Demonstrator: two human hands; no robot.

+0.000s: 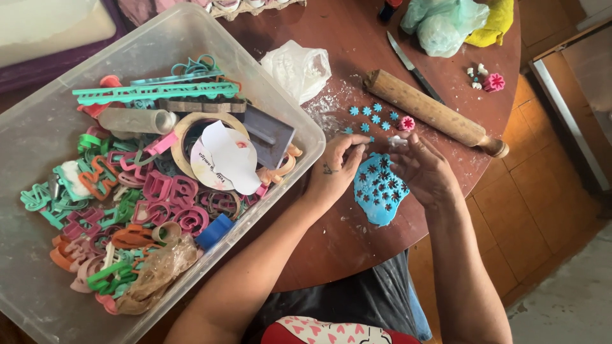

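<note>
Head view, nearest you: your lap fills the bottom edge, with dark cloth and a red fabric printed with pink hearts (312, 332); both forearms reach up from it to the round wooden tabletop (344, 242).
Left hand: your left hand (336, 167) lies at the left edge of the blue fondant sheet (380, 190). Its fingers are loosely curled with the tips at that edge, and they clasp nothing that shows.
Right hand: your right hand (425, 171) rests on the sheet's right side. Its fingers are bent inward near a small pale piece (397, 141); I cannot tell whether they pinch anything.
Where the sheet is: flat on the tabletop between your hands, just below the cut flowers.
Done so far: the sheet is dotted with many flower-shaped holes, and a cluster of small blue flowers (371, 117) lies apart above it, next to a pink flower cutter (407, 123).
Left to do: as I judge it, little uncut fondant remains, mostly at the sheet's lower end.
Nearby: a wooden rolling pin (433, 112) lies slantwise above the flowers, a knife (413, 67) is behind it, and bagged lumps of fondant (446, 22) sit at the far edge.
To your left: a clear plastic bin (38, 153) is packed with coloured cutters.
</note>
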